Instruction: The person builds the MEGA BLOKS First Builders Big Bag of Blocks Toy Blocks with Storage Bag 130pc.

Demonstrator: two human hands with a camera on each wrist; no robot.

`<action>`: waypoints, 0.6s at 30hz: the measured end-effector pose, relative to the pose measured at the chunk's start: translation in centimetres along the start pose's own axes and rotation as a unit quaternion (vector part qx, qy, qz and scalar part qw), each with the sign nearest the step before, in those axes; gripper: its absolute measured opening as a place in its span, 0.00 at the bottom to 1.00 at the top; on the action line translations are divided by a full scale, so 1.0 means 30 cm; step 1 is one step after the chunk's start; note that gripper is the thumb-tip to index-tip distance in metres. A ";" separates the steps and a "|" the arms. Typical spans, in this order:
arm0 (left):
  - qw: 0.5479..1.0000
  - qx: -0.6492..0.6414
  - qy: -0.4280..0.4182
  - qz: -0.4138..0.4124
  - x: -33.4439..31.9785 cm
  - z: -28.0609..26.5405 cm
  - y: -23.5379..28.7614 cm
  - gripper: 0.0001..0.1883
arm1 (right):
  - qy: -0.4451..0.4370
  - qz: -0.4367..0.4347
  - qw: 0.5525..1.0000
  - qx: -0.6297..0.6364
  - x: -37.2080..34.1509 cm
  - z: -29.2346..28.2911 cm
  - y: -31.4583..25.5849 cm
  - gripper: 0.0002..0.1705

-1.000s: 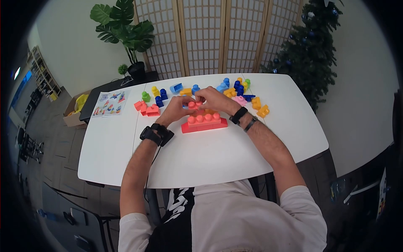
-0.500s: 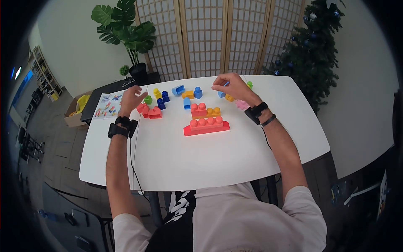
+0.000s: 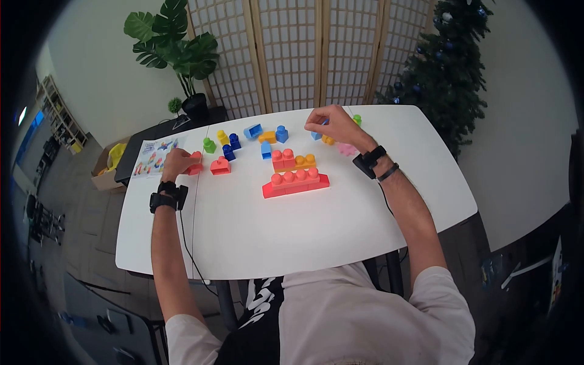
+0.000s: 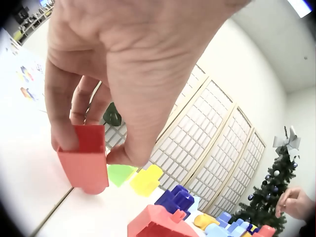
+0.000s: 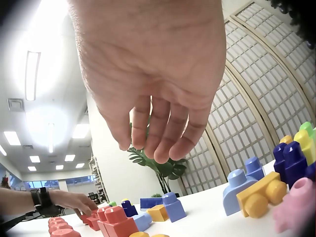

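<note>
Found no readable text, label, brand, number or sign in any view. On printed sheet (image 3: 152,160) at left of bench (image 3: 261,237), noted small bluish marks (image 3: 148,146), too blurred to read. On black cloth (image 3: 249,340), saw white shapes (image 3: 260,301); cannot tell if lettering.

Tbl (image 3: 274,237): block row (image 3: 296,183) ctr, stacked blocks (image 3: 284,159) just behind. Sheet (image 3: 152,159) far L; gripped block (image 3: 194,164) in L hand (image 3: 178,163) just R of it. Loose blocks (image 3: 267,137) far ctr. R hand (image 3: 334,125) above far-R blocks (image 3: 347,149). Behind tbl: plant (image 3: 196,104) L, screen (image 3: 292,55) ctr, tree (image 3: 450,73) R.
</note>
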State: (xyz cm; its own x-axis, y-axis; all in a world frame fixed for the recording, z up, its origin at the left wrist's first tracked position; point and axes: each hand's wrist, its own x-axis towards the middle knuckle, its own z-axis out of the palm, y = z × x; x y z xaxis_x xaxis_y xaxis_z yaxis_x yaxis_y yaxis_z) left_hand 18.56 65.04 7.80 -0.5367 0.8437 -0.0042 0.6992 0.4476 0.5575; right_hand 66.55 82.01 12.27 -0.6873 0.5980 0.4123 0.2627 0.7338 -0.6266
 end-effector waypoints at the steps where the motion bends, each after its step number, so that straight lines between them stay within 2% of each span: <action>1: 1.000 -0.013 0.005 0.005 -0.003 -0.016 -0.004 0.24 | 0.000 -0.003 1.000 0.008 -0.001 0.002 0.000 0.10; 3: 1.000 -0.025 0.010 0.008 -0.013 -0.029 -0.009 0.22 | -0.001 -0.005 1.000 0.017 -0.002 0.004 -0.002 0.10; 5: 0.998 0.035 -0.001 0.050 -0.010 -0.034 -0.031 0.21 | -0.008 -0.008 1.000 0.016 0.004 0.004 -0.005 0.11; 9: 0.997 -0.005 -0.031 0.067 0.036 -0.048 -0.069 0.19 | -0.009 -0.012 0.999 0.029 0.002 0.008 -0.008 0.11; 11: 0.990 -0.048 0.004 0.129 0.015 -0.074 -0.016 0.18 | -0.012 -0.005 1.000 0.029 0.006 0.013 -0.027 0.12; 12: 0.985 -0.103 -0.036 0.135 -0.004 -0.083 0.030 0.21 | -0.013 -0.005 0.999 0.029 0.013 0.016 -0.037 0.12; 13: 0.985 -0.103 -0.035 0.133 -0.060 -0.096 0.112 0.21 | -0.025 -0.019 0.999 0.034 0.024 0.021 -0.048 0.12; 15: 0.923 -0.294 -0.110 0.221 -0.159 -0.098 0.273 0.24 | -0.037 -0.033 0.998 0.039 0.049 0.047 -0.083 0.13; 16: 0.924 -0.294 -0.110 0.221 -0.181 -0.084 0.335 0.24 | -0.037 -0.024 0.997 0.070 0.064 0.071 -0.110 0.16; 18: 0.873 -0.373 -0.159 0.272 -0.207 -0.045 0.441 0.22 | -0.037 -0.014 0.994 0.101 0.085 0.119 -0.171 0.19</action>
State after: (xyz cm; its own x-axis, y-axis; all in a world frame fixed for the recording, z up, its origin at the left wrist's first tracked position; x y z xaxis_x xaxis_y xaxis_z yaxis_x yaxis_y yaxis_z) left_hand 30.50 65.33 16.31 0.0200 0.9640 0.2650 0.2444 -0.2617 0.9337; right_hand 61.03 78.62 14.17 -0.7426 0.5470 0.3865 0.1066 0.6662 -0.7381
